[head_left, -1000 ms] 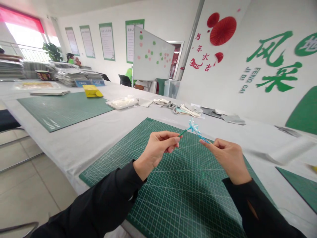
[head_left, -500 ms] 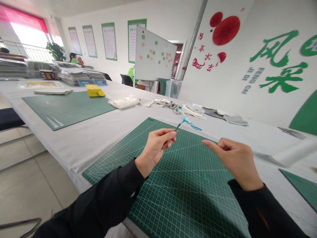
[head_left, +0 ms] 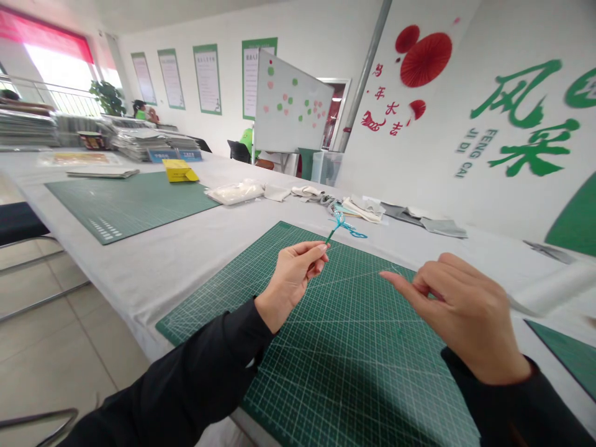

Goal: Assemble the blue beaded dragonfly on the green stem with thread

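The left hand point(head_left: 291, 279) is being held up over a green cutting mat point(head_left: 354, 372), its thumb and fingertips point(head_left: 321, 247) being pinched closed around the lower end of a thin green wire stem point(head_left: 331, 234). The stem is being gripped at its very end and is being angled up and away past the fingertips, so that its blue twisted-wire head point(head_left: 344, 225) is being carried just beyond the hand, seen against the far edge of the mat. The right hand point(head_left: 465, 316) is being kept apart from it, with nothing seen being grasped: its index finger point(head_left: 395, 278) is being extended toward the stem, the other fingers are being loosely curled, and a stretch of mat is being left between fingertip and wire. Black sleeves point(head_left: 200, 372) are being worn on both arms. Fabric scraps point(head_left: 363, 211) are being displayed on the white-covered table point(head_left: 139, 273) beyond the mat.
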Motion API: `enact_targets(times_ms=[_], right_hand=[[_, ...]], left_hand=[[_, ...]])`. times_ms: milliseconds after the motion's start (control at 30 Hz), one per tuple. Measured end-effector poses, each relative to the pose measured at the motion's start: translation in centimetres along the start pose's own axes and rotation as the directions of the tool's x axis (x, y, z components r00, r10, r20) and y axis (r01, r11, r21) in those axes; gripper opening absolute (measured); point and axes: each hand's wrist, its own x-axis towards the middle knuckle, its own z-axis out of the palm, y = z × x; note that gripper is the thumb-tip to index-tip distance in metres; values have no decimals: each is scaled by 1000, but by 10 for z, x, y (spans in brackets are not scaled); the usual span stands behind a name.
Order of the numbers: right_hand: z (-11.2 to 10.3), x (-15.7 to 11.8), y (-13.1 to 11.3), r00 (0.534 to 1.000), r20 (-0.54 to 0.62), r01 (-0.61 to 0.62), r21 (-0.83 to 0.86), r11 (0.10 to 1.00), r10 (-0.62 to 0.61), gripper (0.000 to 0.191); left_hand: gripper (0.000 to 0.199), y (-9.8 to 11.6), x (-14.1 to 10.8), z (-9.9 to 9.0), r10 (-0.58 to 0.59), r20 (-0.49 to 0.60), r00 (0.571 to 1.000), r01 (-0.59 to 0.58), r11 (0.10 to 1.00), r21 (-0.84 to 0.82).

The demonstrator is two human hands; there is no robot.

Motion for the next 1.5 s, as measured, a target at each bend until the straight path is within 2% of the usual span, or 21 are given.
enact_targets(times_ms=[133,300,500,633,800,933,1033,1167,1233,1300,1367,1500], right_hand=[[-9,3,-2,991,25,134,11,991,-134,36],[-16,7,-10,974,24,224,41,974,-225,30],[-29,14,-25,955,16,294,59,954,-295,23],[-37,15,-29,945,29,323,45,945,-325,16],[-43,16,-28,928,25,373,-46,927,-372,11],[-47,18,-26,915,20,404,-81,911,-403,5],[-50,17,-22,923,24,384,-96,918,-384,9],[-49,11,-15,945,17,326,-100,940,-326,14],[-47,9,-12,953,-2,301,-99,949,-302,14],[-45,8,-11,962,-29,268,-102,958,-272,13],[-43,7,-10,967,-67,237,-103,966,-244,13],[-38,9,-11,966,-139,208,-84,975,-218,17]], left_hand=[[15,0,0,0,14,-5,1000,-14,1000,12],[16,0,-1,0,27,-30,999,-25,998,56],[14,-2,-3,3,119,-69,990,-94,951,294],[12,-6,-4,1,175,14,984,-161,869,467],[11,-9,-7,-3,155,139,978,-208,717,665],[15,-10,-8,-5,126,259,958,-283,590,757],[18,-7,-9,-6,77,352,933,-341,503,794],[19,2,-12,-6,-105,456,884,-374,427,823],[18,6,-13,-5,-195,512,836,-389,448,805],[16,9,-13,-6,-279,563,778,-379,506,775],[14,10,-13,-6,-355,587,727,-329,571,752],[11,9,-14,-7,-462,598,655,-179,674,717]])
